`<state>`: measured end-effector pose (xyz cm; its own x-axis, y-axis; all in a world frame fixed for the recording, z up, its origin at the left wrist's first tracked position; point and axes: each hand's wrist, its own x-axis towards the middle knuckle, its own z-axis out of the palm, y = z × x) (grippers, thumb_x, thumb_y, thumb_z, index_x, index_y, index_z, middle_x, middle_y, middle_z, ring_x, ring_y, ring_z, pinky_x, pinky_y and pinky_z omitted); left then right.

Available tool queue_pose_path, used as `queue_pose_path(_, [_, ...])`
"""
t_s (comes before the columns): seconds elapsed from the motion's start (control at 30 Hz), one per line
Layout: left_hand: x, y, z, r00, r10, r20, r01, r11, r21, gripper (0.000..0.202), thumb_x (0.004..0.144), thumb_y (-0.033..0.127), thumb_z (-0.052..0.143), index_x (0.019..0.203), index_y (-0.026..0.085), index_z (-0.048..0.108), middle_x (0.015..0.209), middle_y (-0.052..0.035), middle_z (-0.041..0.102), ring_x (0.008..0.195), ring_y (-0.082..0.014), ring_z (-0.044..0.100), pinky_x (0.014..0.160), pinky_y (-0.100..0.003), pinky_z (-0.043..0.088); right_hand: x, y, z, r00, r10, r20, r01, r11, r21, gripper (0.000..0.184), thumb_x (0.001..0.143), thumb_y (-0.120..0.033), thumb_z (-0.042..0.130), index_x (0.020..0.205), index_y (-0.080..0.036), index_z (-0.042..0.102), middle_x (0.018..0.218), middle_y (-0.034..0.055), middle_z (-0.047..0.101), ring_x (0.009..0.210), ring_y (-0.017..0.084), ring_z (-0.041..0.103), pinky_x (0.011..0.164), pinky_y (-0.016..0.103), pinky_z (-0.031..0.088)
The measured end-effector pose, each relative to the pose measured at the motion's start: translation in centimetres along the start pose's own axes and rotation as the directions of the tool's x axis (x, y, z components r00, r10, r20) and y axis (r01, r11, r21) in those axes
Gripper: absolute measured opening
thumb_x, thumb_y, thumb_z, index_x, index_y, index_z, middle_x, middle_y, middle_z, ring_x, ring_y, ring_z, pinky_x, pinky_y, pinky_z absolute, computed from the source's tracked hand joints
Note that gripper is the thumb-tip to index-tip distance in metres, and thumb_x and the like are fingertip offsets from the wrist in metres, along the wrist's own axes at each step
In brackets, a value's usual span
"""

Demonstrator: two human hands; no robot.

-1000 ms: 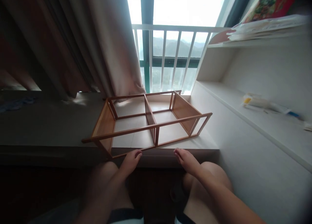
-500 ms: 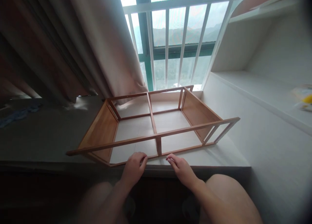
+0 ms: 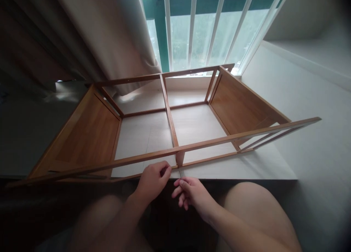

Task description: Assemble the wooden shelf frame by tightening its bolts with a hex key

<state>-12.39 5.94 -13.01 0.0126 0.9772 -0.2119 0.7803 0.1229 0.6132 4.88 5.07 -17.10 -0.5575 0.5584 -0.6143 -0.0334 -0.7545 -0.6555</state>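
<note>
A wooden frame (image 3: 170, 123) lies on its side on a white ledge, with a solid panel at each end and a crossbar in the middle. My left hand (image 3: 154, 179) is closed around the frame's near lower rail, just left of the middle post; its fingertips are partly hidden. Between thumb and index finger my right hand (image 3: 192, 194) pinches a thin metal rod (image 3: 180, 174), its other fingers loosely curled. The rod points up at the foot of the middle post; whether its tip touches the wood I cannot tell.
The white ledge (image 3: 268, 168) ends at a front edge just above my knees. Behind the frame is a window with white bars (image 3: 192, 36). A beige curtain (image 3: 117, 36) hangs at the left, and a white wall (image 3: 309, 98) stands at the right.
My view has tipped down and come closer to the frame. My right hand has moved left and below the middle post, and the rod now stands nearly upright. The left hand stays by the rail.
</note>
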Motion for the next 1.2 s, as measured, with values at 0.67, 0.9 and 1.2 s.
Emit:
queue_pose_path(0.67, [0.9, -1.0, 0.9, 0.986, 0.163, 0.038, -0.165, 0.984, 0.074, 0.026, 0.085, 0.039, 0.047, 0.082, 0.023, 0.067, 0.079, -0.0007, 0.061, 0.072, -0.0103, 0.052, 0.066, -0.024, 0.033, 0.9, 3.1, -0.1, 0.986, -0.168, -0.001, 0.145, 0.855, -0.499, 0.032, 0.090, -0.045, 0.038, 0.076, -0.017, 0.048, 0.049, -0.0043, 0.043, 0.040, 0.005, 0.036, 0.038, 0.017, 0.025])
queue_pose_path(0.9, [0.1, -1.0, 0.6, 0.968, 0.242, 0.066, -0.248, 0.964, 0.092, 0.019, 0.078, 0.035, 0.055, 0.086, 0.023, 0.066, 0.076, 0.0002, 0.065, 0.070, -0.0110, 0.054, 0.064, -0.023, 0.032, -0.2, 2.6, -1.2, 0.959, -0.282, 0.022, 0.218, 0.689, -0.691, 0.042, 0.092, -0.046, 0.036, 0.072, -0.015, 0.055, 0.053, -0.0005, 0.049, 0.046, 0.006, 0.043, 0.047, 0.019, 0.029])
queue_pose_path(1.2, [0.4, -1.9, 0.4, 0.947, 0.310, 0.081, -0.315, 0.947, 0.062, 0.020, 0.078, 0.036, 0.057, 0.093, 0.024, 0.063, 0.077, 0.0024, 0.064, 0.069, -0.0098, 0.053, 0.066, -0.022, 0.033, 0.0, 2.1, -1.6, 0.937, -0.348, -0.026, 0.185, 0.559, -0.808, 0.047, 0.093, -0.048, 0.034, 0.068, -0.015, 0.055, 0.051, -0.0002, 0.051, 0.047, 0.008, 0.047, 0.051, 0.021, 0.030])
